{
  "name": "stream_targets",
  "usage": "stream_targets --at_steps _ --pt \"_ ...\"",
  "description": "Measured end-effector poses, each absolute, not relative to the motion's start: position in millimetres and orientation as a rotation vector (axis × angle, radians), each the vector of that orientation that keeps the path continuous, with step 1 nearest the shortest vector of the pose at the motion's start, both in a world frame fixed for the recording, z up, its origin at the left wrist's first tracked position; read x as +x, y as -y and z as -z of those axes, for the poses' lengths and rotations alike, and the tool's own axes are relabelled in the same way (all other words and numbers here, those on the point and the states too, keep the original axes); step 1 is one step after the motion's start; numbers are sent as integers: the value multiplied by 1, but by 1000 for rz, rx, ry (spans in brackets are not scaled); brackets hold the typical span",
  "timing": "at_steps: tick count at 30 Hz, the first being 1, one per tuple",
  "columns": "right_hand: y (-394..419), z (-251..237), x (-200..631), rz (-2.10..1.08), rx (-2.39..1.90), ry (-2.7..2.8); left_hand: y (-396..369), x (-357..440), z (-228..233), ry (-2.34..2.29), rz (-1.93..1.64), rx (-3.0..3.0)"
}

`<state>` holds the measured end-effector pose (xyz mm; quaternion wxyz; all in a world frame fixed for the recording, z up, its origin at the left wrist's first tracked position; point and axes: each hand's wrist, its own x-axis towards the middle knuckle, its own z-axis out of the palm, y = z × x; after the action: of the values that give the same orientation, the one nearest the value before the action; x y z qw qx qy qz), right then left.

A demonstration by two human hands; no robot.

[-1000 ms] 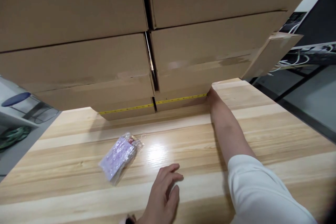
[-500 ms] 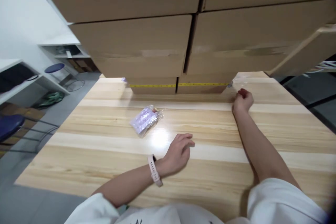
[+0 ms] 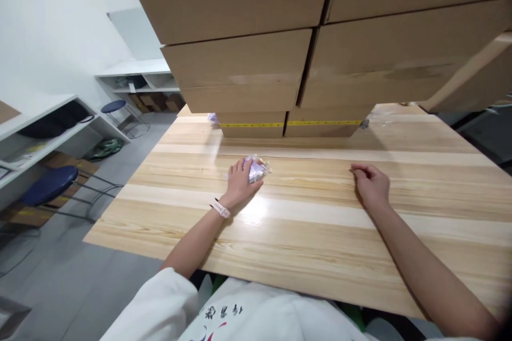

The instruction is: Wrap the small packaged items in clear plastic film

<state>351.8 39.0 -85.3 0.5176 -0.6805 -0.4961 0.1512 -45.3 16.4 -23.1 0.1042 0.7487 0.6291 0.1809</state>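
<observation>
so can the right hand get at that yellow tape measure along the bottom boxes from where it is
Probably yes. The right hand rests on the wooden table, and only bare tabletop lies between it and the yellow tape measure stretched across the lowest cardboard boxes. Nothing blocks the way.

Counter before me, boxes stacked at its far side.

My left hand [image 3: 239,184] lies on the counter [image 3: 320,224], on a small packet [image 3: 257,169] that sits in front of the stacked boxes [image 3: 304,58]. My right hand [image 3: 371,184] rests on the counter well to the right of the packet. A tape measure [image 3: 292,123] runs along the lowest boxes. Left of the counter, on the floor, stand two stools [image 3: 50,184], with shelves [image 3: 136,80] behind them.
</observation>
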Motion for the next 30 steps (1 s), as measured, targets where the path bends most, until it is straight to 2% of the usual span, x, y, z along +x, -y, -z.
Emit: stream_targets --at_steps 5,10,15,20,23,30 --pt "-4 70 274 -451 -1512 1539 9 0 36 -1508 -636 2339" --pt "22 55 226 -521 -1298 1977 12 9 36 -1386 -766 2224" --pt "26 49 215 -776 -1338 1782 7 5 34 -1288 -874 2054" --pt "28 45 192 -1254 -998 1343 12 8 22 -1099 -992 1602" --pt "35 41 184 -1206 -948 1408 20 8 14 -876 -1008 1212" --pt "50 28 182 -772 -1045 1640 25 7 17 -637 -808 486"
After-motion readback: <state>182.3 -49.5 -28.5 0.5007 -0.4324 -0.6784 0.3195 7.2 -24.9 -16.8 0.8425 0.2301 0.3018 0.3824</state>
